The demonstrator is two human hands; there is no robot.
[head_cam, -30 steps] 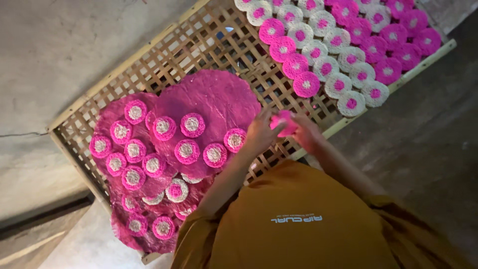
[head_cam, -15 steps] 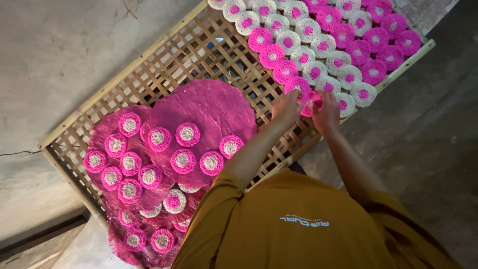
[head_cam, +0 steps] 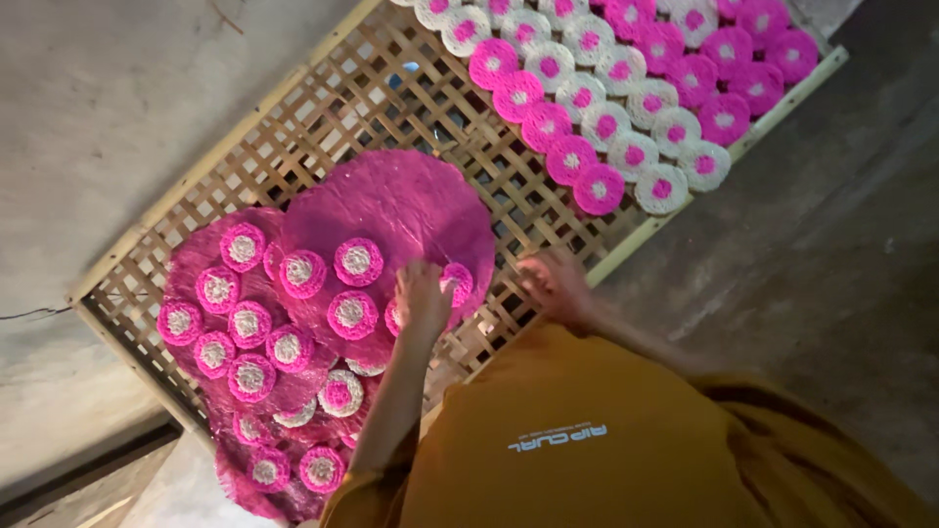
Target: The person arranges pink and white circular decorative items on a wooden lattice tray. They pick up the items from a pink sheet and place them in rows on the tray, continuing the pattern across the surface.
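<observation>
A flat bamboo lattice tray (head_cam: 391, 108) lies on a grey concrete floor (head_cam: 831, 264) and holds everything in view. Toward its far corner, small round discs (head_cam: 626, 98), some pink with pale centres and some pale with pink centres, lie in close diagonal rows. On the tray's near part lie large pink sheets (head_cam: 391, 210), overlapping one another, with more small pink discs scattered on top. The left hand (head_cam: 423, 296) rests on the edge of the top sheet, its fingers curled down onto a pink disc (head_cam: 458, 282) there; whether they pinch it cannot be told. The right hand (head_cam: 554, 284) lies on the bare lattice just beside the sheet, near the tray's edge, fingers loosely together and holding nothing.
</observation>
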